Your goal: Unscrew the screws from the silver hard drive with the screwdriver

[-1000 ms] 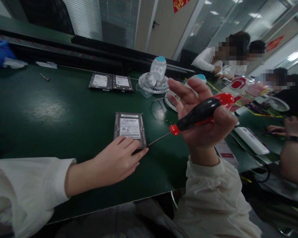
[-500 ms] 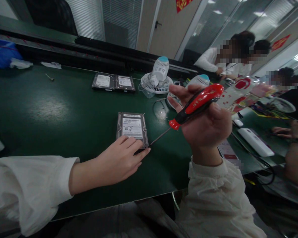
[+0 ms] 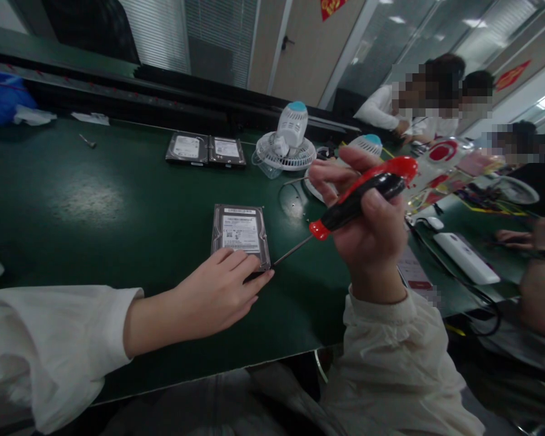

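Note:
A hard drive (image 3: 240,225) with a white label lies on the green table. My left hand (image 3: 220,290) is closed on its near end, fingers bent over the label side and the index fingertip by the near right corner. My right hand (image 3: 367,224) grips the red and black handle of a screwdriver (image 3: 358,197), thumb and fingers around it. The screwdriver slants down to the left, and its tip meets the drive's near right corner beside my left fingertip. Whether the tip sits in a screw is too small to tell.
Two more hard drives (image 3: 204,149) lie farther back. White fan parts (image 3: 290,139) stand right of them, with small screws (image 3: 293,204) in front. A phone (image 3: 413,266), a white power bank-like block (image 3: 467,257) and cables lie at right. Other people sit beyond; one person's arm (image 3: 542,290) is near.
My right fingers have closed farther round the screwdriver handle, which has turned and shows more black. My left hand and the hard drive stay in place; the view shifts slightly.

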A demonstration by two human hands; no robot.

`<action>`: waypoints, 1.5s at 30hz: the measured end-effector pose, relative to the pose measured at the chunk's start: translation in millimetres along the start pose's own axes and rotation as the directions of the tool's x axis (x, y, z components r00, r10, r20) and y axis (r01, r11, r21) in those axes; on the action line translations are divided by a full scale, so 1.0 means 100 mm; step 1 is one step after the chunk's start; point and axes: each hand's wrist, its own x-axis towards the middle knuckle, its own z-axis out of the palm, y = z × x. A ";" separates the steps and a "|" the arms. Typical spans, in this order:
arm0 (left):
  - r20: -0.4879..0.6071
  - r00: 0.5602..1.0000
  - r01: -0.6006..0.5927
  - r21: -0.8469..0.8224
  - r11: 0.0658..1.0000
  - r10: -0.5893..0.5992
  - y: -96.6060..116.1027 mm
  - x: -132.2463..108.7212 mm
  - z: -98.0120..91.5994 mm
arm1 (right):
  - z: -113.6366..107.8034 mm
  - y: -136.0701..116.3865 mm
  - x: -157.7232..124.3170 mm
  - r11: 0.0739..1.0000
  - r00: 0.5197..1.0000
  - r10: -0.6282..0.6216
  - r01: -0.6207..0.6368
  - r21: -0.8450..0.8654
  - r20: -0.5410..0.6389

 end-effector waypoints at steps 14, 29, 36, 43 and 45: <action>-0.019 1.000 -0.008 0.017 1.000 0.008 0.00 0.00 0.01 | 0.01 0.03 0.00 0.997 0.999 0.019 -0.016 0.076 -0.048; -0.012 1.000 -0.006 0.015 1.000 0.006 0.00 0.01 0.02 | -0.02 0.02 0.00 0.999 1.000 0.018 -0.018 0.035 -0.012; -0.025 1.000 -0.002 0.021 1.000 0.003 0.00 -0.01 0.04 | -0.02 0.04 0.00 0.995 1.000 0.017 -0.017 0.103 0.005; -0.030 0.999 -0.009 0.021 1.000 0.010 0.00 -0.01 0.03 | -0.01 0.02 -0.02 1.000 1.000 -0.001 0.001 0.014 -0.019; -0.027 1.000 -0.009 0.021 1.000 0.010 0.00 0.00 0.03 | -0.01 0.04 -0.03 0.999 0.999 -0.033 0.032 -0.032 -0.030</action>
